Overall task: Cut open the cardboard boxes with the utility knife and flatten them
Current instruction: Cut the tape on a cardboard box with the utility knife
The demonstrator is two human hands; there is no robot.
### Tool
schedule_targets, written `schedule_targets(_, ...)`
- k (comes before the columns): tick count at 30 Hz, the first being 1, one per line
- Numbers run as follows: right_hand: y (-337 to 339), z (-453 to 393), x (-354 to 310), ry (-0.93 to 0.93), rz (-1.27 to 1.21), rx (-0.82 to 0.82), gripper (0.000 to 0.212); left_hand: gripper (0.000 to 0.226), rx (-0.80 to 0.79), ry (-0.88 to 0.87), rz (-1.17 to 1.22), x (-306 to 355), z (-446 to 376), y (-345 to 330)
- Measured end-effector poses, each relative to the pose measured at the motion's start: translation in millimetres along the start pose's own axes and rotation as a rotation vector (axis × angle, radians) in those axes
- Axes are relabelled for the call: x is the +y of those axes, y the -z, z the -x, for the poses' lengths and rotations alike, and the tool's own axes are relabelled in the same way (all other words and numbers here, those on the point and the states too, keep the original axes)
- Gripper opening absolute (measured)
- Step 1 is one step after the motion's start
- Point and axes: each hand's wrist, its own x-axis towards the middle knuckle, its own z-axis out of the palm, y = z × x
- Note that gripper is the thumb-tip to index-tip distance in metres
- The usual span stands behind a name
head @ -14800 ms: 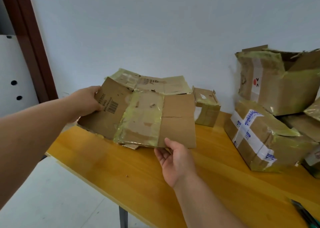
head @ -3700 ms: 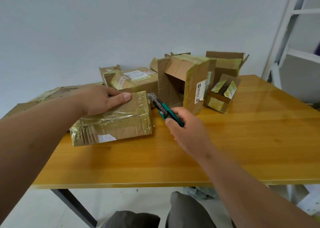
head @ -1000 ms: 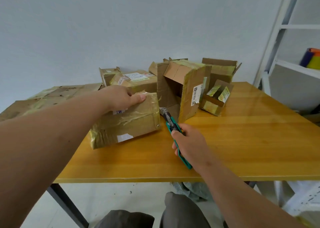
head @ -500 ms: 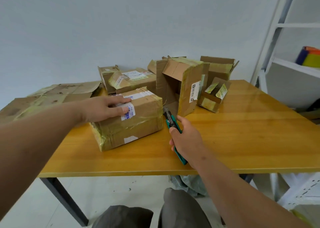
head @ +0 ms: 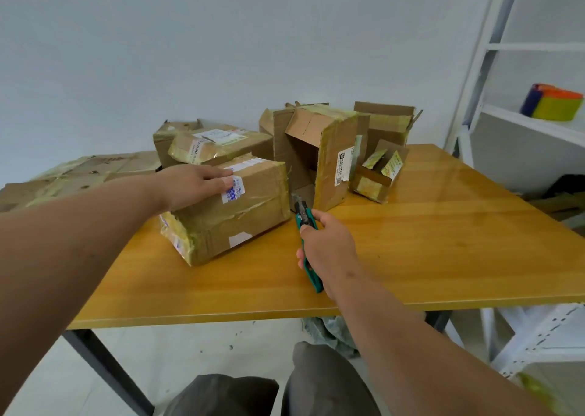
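Observation:
A taped cardboard box [head: 240,213] with a blue-and-white label lies on the wooden table [head: 427,251] in front of me. My left hand [head: 193,186] rests flat on its top, fingers straight. My right hand [head: 329,247] grips a green utility knife [head: 305,222], its tip pointing at the box's right end, a little apart from it. Flattened cardboard [head: 72,175] lies at the table's far left.
Behind the box stand a sealed labelled box [head: 218,145], a tall opened box [head: 319,156], a small opened box [head: 376,175] and another open box [head: 386,124] by the wall. A white shelf rack [head: 522,124] with a coloured object stands right. My knees show below the table edge.
The box has been turned so its labelled face is up, and my left hand now lies flat on top. My right hand with the knife stays beside the box's right end.

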Motion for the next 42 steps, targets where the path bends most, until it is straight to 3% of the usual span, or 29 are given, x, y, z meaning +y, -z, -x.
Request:
schedule_targets(14, -7.9, -12.7, -11.2, -0.009, -0.103, -0.034, 0.043, 0.054, -0.024, 0.002, 0.054, -1.9, -11.0, 12.5)
schedule_targets(20, -21.1, -11.5, -12.5, -0.052, -0.268, -0.04, 0.045, 0.058, -0.021, 0.005, 0.023, -3.9, -13.5, 12.6)
schedule_targets(24, -26.7, -6.5, -16.6, -0.037, -0.295, -0.048, 0.033, 0.055, -0.021, -0.012, 0.035, -4.6, -16.3, 10.1)
schedule_targets(28, -37.4, -1.2, -15.3, 0.027, -0.173, -0.024, 0.032, 0.055, -0.004, -0.018, 0.026, -3.4, -17.0, 8.9)
schedule_targets(35, -73.0, 37.2, -19.5, 0.1, -0.083, -0.229, 0.042, 0.054, 0.027, -0.025, 0.0, -3.0, -11.2, 4.9)
schedule_targets(39, -64.4, 37.8, -15.5, 0.129, -0.025, -0.28, 0.036, 0.06, 0.023, -0.017, 0.092, -10.7, -12.7, 6.8)
schedule_targets(42, -48.1, 32.6, -17.5, 0.111, -0.014, -0.307, 0.032, 0.073, -0.123, -0.016, 0.267, -21.6, -6.7, 18.8)
